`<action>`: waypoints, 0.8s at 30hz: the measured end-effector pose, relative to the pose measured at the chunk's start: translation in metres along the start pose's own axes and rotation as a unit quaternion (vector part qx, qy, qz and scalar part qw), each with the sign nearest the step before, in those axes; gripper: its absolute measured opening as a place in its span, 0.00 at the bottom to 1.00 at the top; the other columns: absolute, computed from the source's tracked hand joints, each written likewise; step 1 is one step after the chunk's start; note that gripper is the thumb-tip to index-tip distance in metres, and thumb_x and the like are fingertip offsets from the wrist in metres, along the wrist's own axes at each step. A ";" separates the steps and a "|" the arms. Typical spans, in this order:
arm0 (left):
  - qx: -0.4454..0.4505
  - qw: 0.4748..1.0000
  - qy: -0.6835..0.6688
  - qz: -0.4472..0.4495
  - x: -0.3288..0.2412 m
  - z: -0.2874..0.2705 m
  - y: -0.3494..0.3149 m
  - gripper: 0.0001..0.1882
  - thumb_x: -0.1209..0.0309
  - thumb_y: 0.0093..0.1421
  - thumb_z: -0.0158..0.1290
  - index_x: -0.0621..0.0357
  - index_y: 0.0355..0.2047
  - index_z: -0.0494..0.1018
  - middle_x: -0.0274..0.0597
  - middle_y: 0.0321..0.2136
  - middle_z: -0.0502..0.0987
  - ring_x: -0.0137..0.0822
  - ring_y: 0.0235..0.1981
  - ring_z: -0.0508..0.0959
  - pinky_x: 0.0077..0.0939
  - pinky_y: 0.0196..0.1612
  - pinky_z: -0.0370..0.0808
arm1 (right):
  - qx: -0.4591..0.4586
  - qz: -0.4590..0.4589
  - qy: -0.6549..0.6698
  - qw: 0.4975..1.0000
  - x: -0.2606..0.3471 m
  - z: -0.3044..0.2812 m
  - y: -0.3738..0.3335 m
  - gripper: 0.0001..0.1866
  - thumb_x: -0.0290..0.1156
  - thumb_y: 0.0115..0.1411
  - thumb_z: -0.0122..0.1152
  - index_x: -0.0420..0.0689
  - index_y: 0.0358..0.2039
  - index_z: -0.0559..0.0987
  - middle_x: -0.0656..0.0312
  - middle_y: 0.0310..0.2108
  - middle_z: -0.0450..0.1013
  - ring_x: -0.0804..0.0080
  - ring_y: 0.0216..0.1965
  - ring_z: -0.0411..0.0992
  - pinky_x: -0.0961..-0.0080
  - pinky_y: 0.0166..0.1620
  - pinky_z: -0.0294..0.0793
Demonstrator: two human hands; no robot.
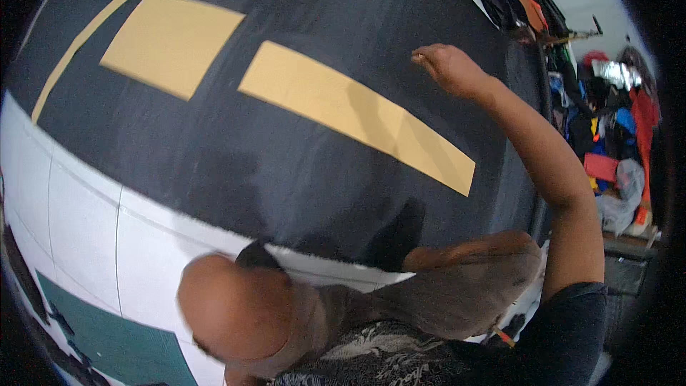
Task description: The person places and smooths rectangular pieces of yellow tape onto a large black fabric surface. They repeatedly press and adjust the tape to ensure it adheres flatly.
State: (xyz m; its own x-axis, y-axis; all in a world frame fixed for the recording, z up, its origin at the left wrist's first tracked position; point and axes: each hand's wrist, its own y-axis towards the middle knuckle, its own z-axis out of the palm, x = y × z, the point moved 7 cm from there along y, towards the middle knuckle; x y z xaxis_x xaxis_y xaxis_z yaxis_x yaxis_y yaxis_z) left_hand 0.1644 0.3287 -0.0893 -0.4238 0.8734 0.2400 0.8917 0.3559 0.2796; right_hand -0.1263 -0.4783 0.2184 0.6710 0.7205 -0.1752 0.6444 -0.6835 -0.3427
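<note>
My right hand (449, 70) hovers over a large black sheet (307, 0), its thumb and fingers pinched together. Whether something small sits between the fingertips, I cannot make out. Below it on the sheet lies a long tan strip (329, 104), flat and crossed by my arm's shadow. Farther left are a wide tan four-sided piece (171, 43) and a thin curved-looking tan strip (78, 46). All three pieces lie apart from one another, and my right hand touches none of them. My left hand is out of view.
My bent legs (236, 307) are at the sheet's near edge. White floor tiles (153, 243) and a green mat (114, 332) lie at lower left. Along the right side is a heap of coloured cloth and bags (622, 121), with a clear plastic bag (627, 189).
</note>
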 end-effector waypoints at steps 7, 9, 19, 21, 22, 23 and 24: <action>0.025 0.927 -0.049 0.372 -0.091 -0.124 0.066 0.31 0.57 0.63 0.54 0.61 0.62 0.65 0.64 0.61 0.64 0.62 0.62 0.65 0.54 0.63 0.63 | 0.088 -0.045 0.096 0.990 -0.102 0.177 -0.107 0.17 0.36 0.67 0.53 0.43 0.51 0.80 0.52 0.43 0.79 0.56 0.47 0.78 0.59 0.50 0.78; 0.000 0.874 -0.079 0.479 -0.143 -0.210 0.101 0.30 0.59 0.63 0.55 0.61 0.61 0.66 0.64 0.60 0.65 0.63 0.61 0.65 0.54 0.63 0.64 | 0.064 -0.066 0.142 0.985 -0.098 0.202 -0.117 0.17 0.37 0.66 0.55 0.43 0.50 0.80 0.54 0.40 0.79 0.56 0.45 0.78 0.58 0.48 0.78; 0.101 0.747 -0.247 0.609 -0.436 -0.562 0.065 0.23 0.65 0.67 0.56 0.61 0.59 0.69 0.49 0.58 0.72 0.42 0.56 0.72 0.34 0.58 0.69 | -0.019 0.068 0.361 0.930 -0.175 0.234 -0.116 0.16 0.41 0.64 0.59 0.45 0.47 0.80 0.55 0.40 0.76 0.54 0.45 0.77 0.56 0.48 0.76; 0.206 0.757 -0.177 0.594 -0.502 -0.526 -0.029 0.23 0.64 0.67 0.57 0.62 0.57 0.70 0.49 0.59 0.71 0.42 0.57 0.72 0.34 0.57 0.70 | -0.039 0.082 0.331 0.939 -0.224 0.220 -0.116 0.16 0.41 0.64 0.60 0.44 0.45 0.81 0.55 0.40 0.76 0.54 0.44 0.77 0.57 0.47 0.76; 0.208 0.732 -0.217 0.612 -0.508 -0.492 -0.005 0.22 0.64 0.66 0.57 0.63 0.56 0.71 0.49 0.57 0.72 0.42 0.57 0.72 0.34 0.58 0.69 | -0.090 0.074 0.339 0.934 -0.233 0.205 -0.112 0.15 0.41 0.64 0.60 0.44 0.44 0.81 0.56 0.40 0.76 0.55 0.44 0.77 0.58 0.47 0.77; 0.270 0.709 -0.252 0.600 -0.528 -0.451 -0.056 0.23 0.63 0.64 0.60 0.63 0.55 0.72 0.51 0.55 0.73 0.45 0.55 0.73 0.37 0.58 0.69 | -0.124 0.085 0.326 0.934 -0.249 0.196 -0.118 0.15 0.41 0.63 0.61 0.44 0.44 0.81 0.56 0.40 0.76 0.55 0.44 0.77 0.58 0.46 0.77; 0.127 0.662 -0.147 0.724 -0.546 -0.437 -0.103 0.26 0.62 0.61 0.63 0.63 0.55 0.72 0.53 0.52 0.74 0.50 0.54 0.73 0.40 0.58 0.69 | -0.138 0.112 0.303 0.936 -0.264 0.187 -0.125 0.14 0.42 0.62 0.61 0.45 0.41 0.81 0.55 0.39 0.76 0.54 0.42 0.77 0.57 0.44 0.78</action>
State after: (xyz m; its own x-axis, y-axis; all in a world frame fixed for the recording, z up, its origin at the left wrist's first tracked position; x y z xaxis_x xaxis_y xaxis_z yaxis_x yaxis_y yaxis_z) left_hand 0.2345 -0.3303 0.1567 0.9198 0.3748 -0.1158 0.3440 -0.9126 -0.2209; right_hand -0.4527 -0.5608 0.1348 0.8319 0.4138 0.3699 0.4762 -0.8744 -0.0928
